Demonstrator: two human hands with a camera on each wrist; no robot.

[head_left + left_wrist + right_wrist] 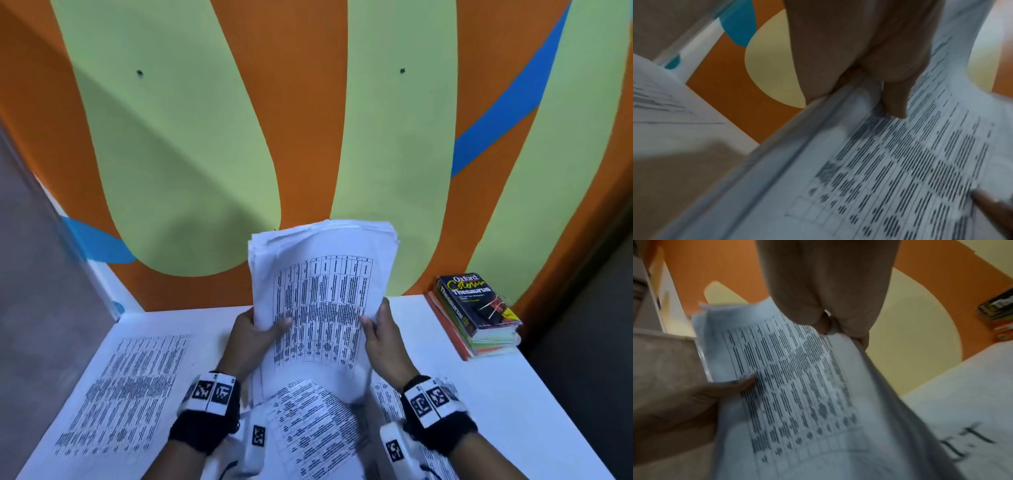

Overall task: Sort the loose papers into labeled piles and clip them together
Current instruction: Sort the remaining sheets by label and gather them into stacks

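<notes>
A thick stack of printed table sheets [322, 291] stands tilted above the white table, held by both hands. My left hand [260, 330] grips its left edge, thumb on the front page and fingers behind. My right hand [375, 323] grips the right edge the same way. The left wrist view shows the stack [900, 170] with my left thumb [894, 104] pressing the page. In the right wrist view my right hand [838, 327] pinches the stack's [793, 386] edge. A printed pile [126, 394] lies flat at the left. Another sheet [308, 428] curls under the stack between my wrists.
A pile of books [479, 308] with a dark thesaurus on top sits at the table's back right corner against the orange and green wall. A paper with handwritten marks [966, 446] lies at the right. The table [513, 394] ends at left and right edges.
</notes>
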